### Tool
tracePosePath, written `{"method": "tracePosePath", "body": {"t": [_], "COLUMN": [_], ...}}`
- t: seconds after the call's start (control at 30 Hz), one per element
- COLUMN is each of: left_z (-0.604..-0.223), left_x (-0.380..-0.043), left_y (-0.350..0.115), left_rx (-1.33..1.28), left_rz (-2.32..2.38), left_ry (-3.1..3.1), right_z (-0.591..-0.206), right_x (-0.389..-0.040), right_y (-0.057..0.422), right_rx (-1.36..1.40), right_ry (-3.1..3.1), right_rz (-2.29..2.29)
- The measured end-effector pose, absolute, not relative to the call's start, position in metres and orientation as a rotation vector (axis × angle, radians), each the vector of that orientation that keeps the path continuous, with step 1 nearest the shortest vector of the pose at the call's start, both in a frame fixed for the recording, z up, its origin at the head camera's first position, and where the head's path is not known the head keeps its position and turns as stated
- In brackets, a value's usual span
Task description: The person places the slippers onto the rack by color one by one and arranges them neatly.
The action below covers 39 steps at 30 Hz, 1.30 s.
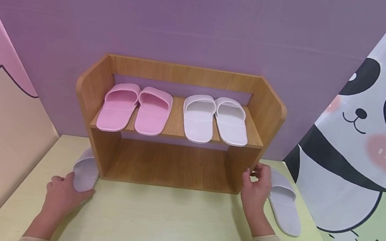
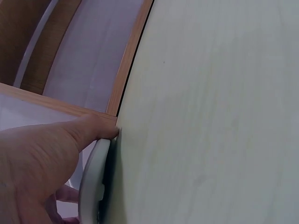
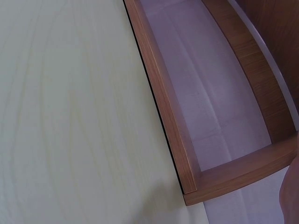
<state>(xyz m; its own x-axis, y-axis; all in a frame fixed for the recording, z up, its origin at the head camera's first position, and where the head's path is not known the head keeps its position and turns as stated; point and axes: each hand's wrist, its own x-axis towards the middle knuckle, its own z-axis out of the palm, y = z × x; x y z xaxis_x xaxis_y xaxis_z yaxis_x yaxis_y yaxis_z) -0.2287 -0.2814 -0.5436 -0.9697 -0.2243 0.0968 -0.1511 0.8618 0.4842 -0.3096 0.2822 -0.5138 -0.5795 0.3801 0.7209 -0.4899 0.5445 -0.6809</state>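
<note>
The left hand (image 1: 60, 197) grips the heel end of a pale lilac-grey, backless slipper (image 1: 85, 173) on the pale wood-grain tabletop (image 1: 163, 220), just left of a two-level wooden shoe rack (image 1: 184, 73); its thumb lies along one edge, the fingers along the other. The heel faces the person, so it is likely the handiest end to take hold of, and the thumb tip comes right up to the rack's lower front corner in the left wrist view. Across the rack, the right hand (image 1: 256, 189) is at the outer side panel with fingers bent — whether it grasps the panel edge or anything behind it, I cannot tell. A second pale lilac-grey slipper (image 1: 285, 206) lies flat on the table just beside that hand, its band toward the back. On the upper level sit the matte pink slippers (image 1: 151, 119) and the smooth white slippers (image 1: 197, 125), toes inward and heels at the front edge, probably because the shelf is shallow. All have broad, arched bands and rounded soles that look soft, perhaps foam — against them, the rack's brown grained boards look stiff, with rounded upper corners on the side panels.
</note>
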Motion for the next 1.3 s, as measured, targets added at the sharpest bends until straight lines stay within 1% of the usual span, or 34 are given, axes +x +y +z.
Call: {"method": "tracePosePath", "body": {"t": [0.4,1.3], "left_z": [-0.545,-0.532], "left_x": [-0.229,-0.241], "left_y": [-0.276,-0.274], "left_rx": [0.409,0.368], "left_rz": [-0.831,-0.974], "left_ry": [-2.731,-2.153], "right_z": [-0.513,-0.514], "right_x": [-0.309,-0.31], "right_y": [0.281,0.281], "right_rx": [0.092,0.091], "right_ry": [-1.854,-1.838], "right_rz": [1.183,1.181]}}
